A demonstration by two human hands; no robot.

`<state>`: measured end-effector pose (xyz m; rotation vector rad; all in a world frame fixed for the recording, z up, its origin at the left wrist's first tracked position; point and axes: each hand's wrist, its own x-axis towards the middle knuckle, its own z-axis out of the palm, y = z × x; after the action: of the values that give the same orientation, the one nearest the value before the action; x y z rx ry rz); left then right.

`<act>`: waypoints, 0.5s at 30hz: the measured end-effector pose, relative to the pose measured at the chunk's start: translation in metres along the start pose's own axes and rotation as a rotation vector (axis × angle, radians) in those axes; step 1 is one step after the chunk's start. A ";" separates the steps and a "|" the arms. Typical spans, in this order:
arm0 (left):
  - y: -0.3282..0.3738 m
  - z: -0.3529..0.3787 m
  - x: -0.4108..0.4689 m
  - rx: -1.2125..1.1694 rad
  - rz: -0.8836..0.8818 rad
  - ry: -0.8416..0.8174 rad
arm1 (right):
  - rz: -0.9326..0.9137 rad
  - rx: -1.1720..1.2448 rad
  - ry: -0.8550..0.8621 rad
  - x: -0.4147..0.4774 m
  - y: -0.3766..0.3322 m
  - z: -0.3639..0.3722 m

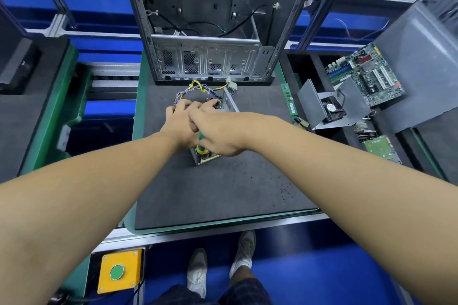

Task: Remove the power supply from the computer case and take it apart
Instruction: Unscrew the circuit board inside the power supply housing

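Note:
The power supply [230, 102], a small grey metal box with its lid off, lies on the dark mat [223, 193] in front of the upright, emptied computer case [205, 62]. Its yellow and purple wire bundle [195, 88] loops toward the case and ends in a white plug [232, 82]. My left hand [177, 121] lies on the box with bent fingers gripping its far end by the wires. My right hand [218, 131] crosses over the left, holding a green and yellow screwdriver [199, 147] in its palm, fingertips reaching into the far end. Both hands hide most of the box.
At the right lie a grey metal cover with a fan [327, 106], a motherboard [364, 74], a memory stick [290, 103] and a green circuit board [379, 147]. A yellow box with a green button [119, 271] sits at the bench's near left edge.

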<state>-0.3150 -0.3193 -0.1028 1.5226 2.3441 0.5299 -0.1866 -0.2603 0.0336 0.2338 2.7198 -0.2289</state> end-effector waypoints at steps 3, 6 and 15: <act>0.001 0.001 -0.001 0.079 0.002 -0.023 | 0.001 0.069 -0.106 -0.007 -0.003 -0.002; 0.002 0.003 0.004 0.113 -0.017 -0.018 | 0.027 -0.001 -0.028 -0.005 -0.006 -0.003; 0.000 0.010 -0.001 -0.216 -0.129 0.139 | 0.067 0.142 -0.064 -0.007 -0.002 -0.003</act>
<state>-0.3108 -0.3188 -0.1114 1.2662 2.3760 0.8502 -0.1815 -0.2628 0.0391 0.3509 2.6301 -0.4038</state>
